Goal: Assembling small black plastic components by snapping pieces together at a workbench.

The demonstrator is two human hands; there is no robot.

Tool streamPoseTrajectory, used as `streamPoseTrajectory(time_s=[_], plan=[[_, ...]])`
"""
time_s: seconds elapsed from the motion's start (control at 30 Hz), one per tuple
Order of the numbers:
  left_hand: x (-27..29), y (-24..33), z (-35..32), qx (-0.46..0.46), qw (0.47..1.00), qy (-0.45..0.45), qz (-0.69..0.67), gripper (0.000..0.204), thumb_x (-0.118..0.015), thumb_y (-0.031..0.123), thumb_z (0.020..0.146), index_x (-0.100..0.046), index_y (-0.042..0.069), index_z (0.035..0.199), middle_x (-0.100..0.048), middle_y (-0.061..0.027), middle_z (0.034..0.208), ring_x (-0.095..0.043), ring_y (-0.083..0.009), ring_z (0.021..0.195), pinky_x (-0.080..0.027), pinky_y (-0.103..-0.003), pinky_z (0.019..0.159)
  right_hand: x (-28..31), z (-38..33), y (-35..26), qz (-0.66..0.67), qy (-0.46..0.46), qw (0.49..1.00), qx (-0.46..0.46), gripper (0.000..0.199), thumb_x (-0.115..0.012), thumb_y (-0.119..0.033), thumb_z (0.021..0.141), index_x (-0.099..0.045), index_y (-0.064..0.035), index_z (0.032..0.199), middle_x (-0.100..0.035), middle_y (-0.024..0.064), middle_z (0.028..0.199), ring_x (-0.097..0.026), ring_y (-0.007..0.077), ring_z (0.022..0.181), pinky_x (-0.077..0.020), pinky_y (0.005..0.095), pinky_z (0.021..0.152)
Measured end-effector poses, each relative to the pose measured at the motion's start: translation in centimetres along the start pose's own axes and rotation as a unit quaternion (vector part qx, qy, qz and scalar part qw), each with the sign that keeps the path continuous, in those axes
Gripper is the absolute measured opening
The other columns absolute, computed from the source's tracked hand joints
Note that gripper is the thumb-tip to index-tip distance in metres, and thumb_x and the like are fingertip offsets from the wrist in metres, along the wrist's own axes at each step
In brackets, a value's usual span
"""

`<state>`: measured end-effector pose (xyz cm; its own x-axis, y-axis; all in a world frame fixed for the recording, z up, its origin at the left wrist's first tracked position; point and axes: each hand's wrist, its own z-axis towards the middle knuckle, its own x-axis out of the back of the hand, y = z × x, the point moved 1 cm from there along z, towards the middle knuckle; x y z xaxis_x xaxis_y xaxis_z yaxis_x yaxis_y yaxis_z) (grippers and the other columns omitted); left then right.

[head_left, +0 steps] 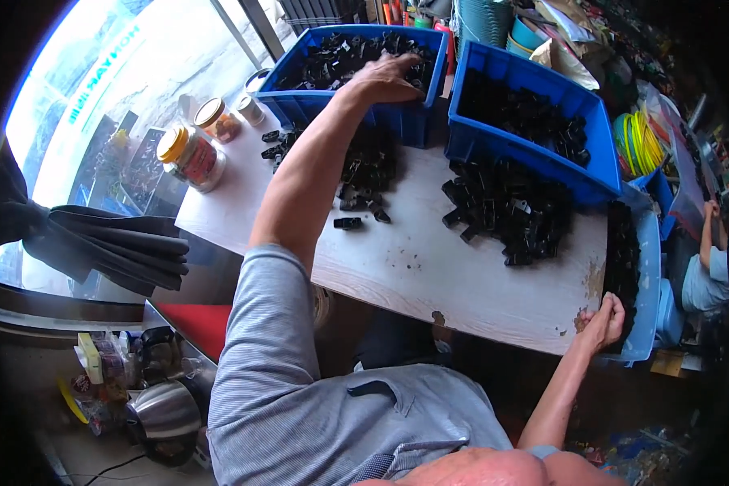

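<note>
My left hand (389,77) reaches far forward into a blue bin (300,104) full of small black plastic parts (332,57). It lies palm down on the parts near the bin's right corner, and whether it holds any is hidden. My right hand (603,324) grips the near right corner of the white worktable (429,275), thumb on top. It sits beside a light blue tray (648,275) holding more black parts. Two loose piles of the same parts lie on the table, one (368,170) by my left forearm and one (506,215) to the right.
A second blue bin (526,158) of black parts stands at the back right. Two lidded jars (190,155) and a small can (251,109) stand at the table's left end. Folded black material (113,247) and a kettle (164,413) are at left. Another person (705,275) is at far right.
</note>
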<state>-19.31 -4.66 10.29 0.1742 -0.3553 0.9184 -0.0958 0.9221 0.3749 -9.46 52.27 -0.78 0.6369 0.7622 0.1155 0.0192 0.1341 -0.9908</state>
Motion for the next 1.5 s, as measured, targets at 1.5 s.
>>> streamPoseTrajectory(time_s=[1.5], plan=[[2.4, -1.7, 0.1, 0.047, 0.955, 0.290, -0.026, 0.025, -0.076, 0.019, 0.075, -0.074, 0.016, 0.099, -0.075, -0.0105, 0.097, -0.073, -0.0286, 0.092, -0.057, -0.041, 0.084, 0.5, -0.4, 0.2, 0.025, -0.007, 1.000, -0.012, 0.021, -0.073, -0.029, 0.090, -0.068, -0.0133, 0.103, -0.048, 0.0006, 0.054, -0.047, 0.0113, 0.042, -0.0382, 0.0247, 0.038]])
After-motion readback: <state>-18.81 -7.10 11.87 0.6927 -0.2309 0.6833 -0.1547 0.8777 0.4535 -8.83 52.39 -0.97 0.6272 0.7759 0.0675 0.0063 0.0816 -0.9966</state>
